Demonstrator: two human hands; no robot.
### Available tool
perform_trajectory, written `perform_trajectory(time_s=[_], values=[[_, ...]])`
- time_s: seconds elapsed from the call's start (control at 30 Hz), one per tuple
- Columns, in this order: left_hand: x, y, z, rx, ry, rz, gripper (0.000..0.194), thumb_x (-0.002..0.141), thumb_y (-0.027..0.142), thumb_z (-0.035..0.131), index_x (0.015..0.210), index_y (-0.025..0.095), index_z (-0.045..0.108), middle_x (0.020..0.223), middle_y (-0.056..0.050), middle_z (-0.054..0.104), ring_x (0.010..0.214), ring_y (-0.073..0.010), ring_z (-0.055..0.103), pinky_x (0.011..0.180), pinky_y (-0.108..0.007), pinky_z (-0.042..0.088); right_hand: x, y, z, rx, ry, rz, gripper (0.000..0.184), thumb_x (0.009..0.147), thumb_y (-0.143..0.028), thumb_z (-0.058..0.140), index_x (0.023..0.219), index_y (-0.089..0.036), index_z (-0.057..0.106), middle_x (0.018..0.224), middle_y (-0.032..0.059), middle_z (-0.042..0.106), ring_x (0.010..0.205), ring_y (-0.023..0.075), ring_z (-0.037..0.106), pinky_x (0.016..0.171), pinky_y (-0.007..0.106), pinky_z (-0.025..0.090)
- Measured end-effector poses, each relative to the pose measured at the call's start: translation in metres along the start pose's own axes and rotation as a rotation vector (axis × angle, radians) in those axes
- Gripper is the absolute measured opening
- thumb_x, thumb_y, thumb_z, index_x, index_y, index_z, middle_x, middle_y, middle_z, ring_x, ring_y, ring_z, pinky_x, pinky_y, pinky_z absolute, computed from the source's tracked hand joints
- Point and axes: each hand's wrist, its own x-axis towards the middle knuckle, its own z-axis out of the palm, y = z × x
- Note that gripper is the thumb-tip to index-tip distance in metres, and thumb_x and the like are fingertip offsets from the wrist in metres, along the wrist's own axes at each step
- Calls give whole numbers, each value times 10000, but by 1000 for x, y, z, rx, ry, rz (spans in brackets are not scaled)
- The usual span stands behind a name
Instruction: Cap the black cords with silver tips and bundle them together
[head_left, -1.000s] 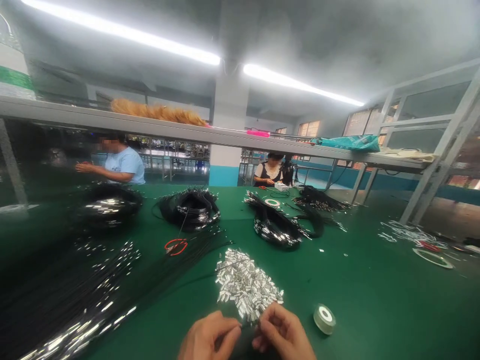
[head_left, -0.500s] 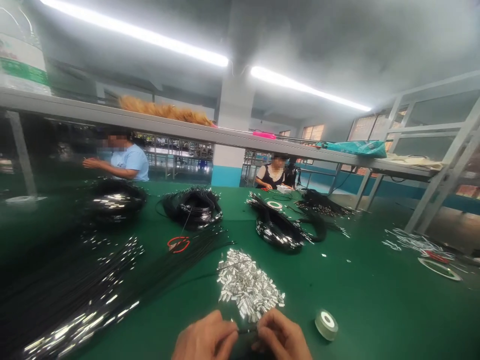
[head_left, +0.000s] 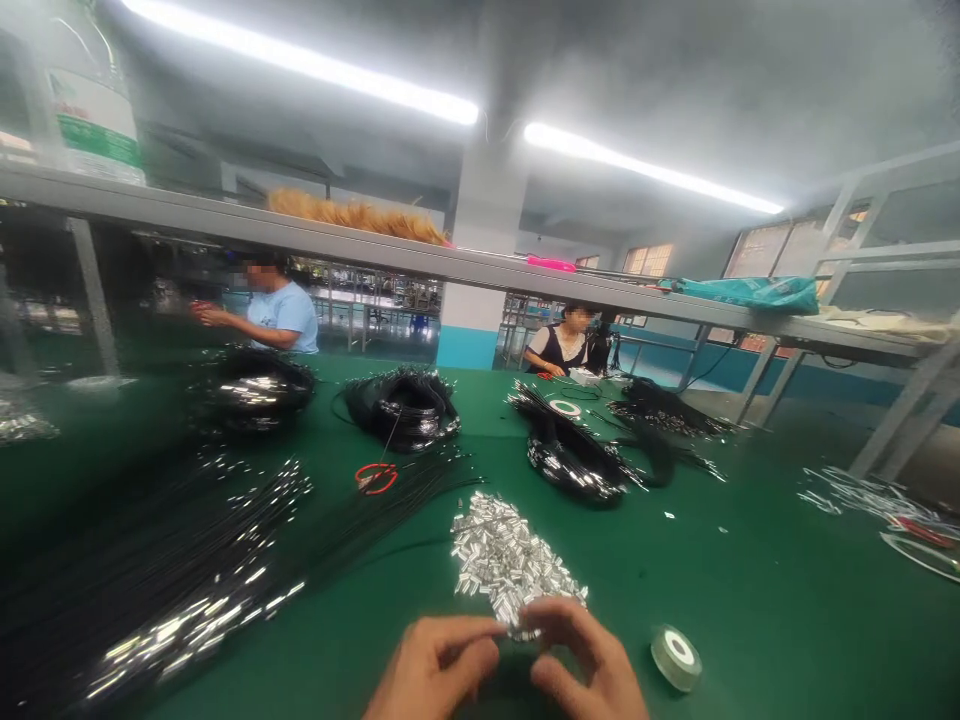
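Note:
My left hand (head_left: 442, 668) is at the bottom centre, its index finger stretched to the right and its thumb lower and apart. My right hand (head_left: 589, 660) faces it with curled fingers, the thumb apart from them. The fingertips of both hands nearly meet at the near edge of a pile of small silver metal pieces (head_left: 510, 555). I see no cord between the hands; anything tiny at the fingertips is too blurred to make out. A roll of clear tape (head_left: 676, 658) lies to the right of my right hand.
Black cords with shiny ends (head_left: 187, 630) spread across the left. Coiled black bundles (head_left: 416, 410) and a red-handled tool (head_left: 376, 478) lie farther back. White strips (head_left: 862, 495) are at the right. A shelf (head_left: 480, 262) crosses above the green table (head_left: 750, 620). Two people sit beyond.
A short dark cord was pinched between both hands; now it is not visible and the fingers have spread, the right ones at the pile's edge. The whole view has shifted slightly.

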Motion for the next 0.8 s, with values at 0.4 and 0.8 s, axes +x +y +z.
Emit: perform_trajectory(time_s=[0.4,0.8], values=[[2,-10,-21,-5,177,-29,326,814,457,483,735,161,598,655,1,629,570,-123,486,559,-216,359,28,11,62,-399,36,28,195,721,-46,501,638,-204,582,739,49,598,767,220,529,716,333,358],[-3,2,-12,184,185,-3,303,806,367,500,755,173,727,656,1,625,626,-152,539,597,-221,390,30,12,35,385,-62,198,397,680,-521,716,820,-150,715,567,21,652,505,120,573,545,243,447]])
